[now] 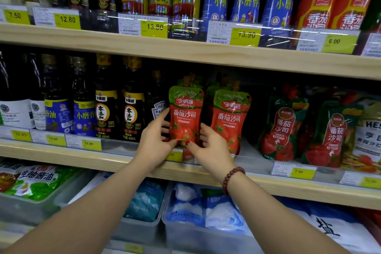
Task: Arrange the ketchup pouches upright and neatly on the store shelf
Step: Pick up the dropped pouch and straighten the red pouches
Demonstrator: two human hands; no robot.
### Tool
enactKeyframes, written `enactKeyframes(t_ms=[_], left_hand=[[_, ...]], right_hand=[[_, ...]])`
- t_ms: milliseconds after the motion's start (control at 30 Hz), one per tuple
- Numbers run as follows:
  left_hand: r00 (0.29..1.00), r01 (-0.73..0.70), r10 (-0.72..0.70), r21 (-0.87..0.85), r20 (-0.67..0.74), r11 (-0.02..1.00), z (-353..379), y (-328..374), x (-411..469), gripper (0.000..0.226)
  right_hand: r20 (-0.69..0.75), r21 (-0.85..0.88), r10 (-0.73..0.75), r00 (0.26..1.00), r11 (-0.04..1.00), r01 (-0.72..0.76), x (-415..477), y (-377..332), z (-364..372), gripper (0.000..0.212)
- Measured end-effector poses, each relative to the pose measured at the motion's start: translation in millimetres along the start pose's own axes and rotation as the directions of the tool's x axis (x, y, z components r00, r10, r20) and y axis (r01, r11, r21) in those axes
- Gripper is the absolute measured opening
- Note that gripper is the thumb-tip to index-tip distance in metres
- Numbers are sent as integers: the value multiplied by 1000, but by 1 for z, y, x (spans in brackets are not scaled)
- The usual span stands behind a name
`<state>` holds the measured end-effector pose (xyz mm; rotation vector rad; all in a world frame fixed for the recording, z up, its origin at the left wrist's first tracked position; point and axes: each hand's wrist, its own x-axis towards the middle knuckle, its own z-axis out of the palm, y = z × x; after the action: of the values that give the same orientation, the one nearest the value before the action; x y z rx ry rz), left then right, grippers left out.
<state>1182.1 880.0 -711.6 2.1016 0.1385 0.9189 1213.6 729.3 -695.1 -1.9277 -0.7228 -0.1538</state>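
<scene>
Left hand point(153, 138) cupped against the left edge of the front left ketchup pouch point(185, 116), fingers spread along its side, thumb near the bottom corner. Right hand point(212, 150) pressed to the same pouch's lower right edge, fingertips tucked into the gap before the neighbouring pouch point(231, 121); beaded bracelet point(232, 178) on that wrist. Pouch thus pinched between both hands, low down, standing upright at the near edge of the middle shelf point(268, 183).

Likely soft and floppy in handling: thin glossy film, probably slippery, contents shifting and sagging toward the base. Light enough for one hand, by the look. Best taken low on both side seams, where the filled belly gives something firm, not by the limp top. Little risk of breakage, more of slumping or toppling forward.

Counted: two red-and-green pouches at the front, with at least two more spouts showing behind, exact number hidden. Further right, two darker ketchup pouches point(282, 128), both leaning. Left of the hands, dark sauce bottles point(106, 113) in a row.
</scene>
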Motion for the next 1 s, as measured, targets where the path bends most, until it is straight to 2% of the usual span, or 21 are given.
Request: enactKeyframes(t_ms=[67,167,233,267,333,400,500,633,767,1000], left_hand=[[993,-32,35,30,-117,999,0,3,-6,72],[960,-149,147,13,-239,989,10,21,-13,52],[955,-223,210,-42,-212,974,26,39,-16,47],[954,-246,228,-75,-195,966,35,48,-16,45],[965,-230,208,-136,-160,964,53,64,-16,43],[985,-147,127,-173,-117,974,69,72,-15,51],[995,-37,20,-177,-93,983,84,77,-16,66],[986,-7,-1,-49,-169,999,92,79,-16,73],[995,20,-27,-64,-97,998,91,78,-15,69],[992,-13,10,-22,-123,1000,94,76,-19,75]], right_hand=[[-140,-38,-64,988,998,59,-10,4,-10,53],[-425,-195,-228,876,968,157,-24,11,-30,39],[-521,-267,-203,829,961,67,-24,17,-44,46],[-529,-255,-137,838,967,-2,-22,21,-50,52],[-466,-158,30,884,981,-116,-17,25,-59,65],[-365,-98,104,925,984,-150,-14,27,-64,70],[-277,-59,115,954,989,-136,-11,29,-66,68],[-192,-42,93,977,994,-103,-8,27,-67,56],[-167,-35,83,982,995,-90,-6,28,-69,56],[-169,15,57,984,998,-55,-5,34,-73,55]])
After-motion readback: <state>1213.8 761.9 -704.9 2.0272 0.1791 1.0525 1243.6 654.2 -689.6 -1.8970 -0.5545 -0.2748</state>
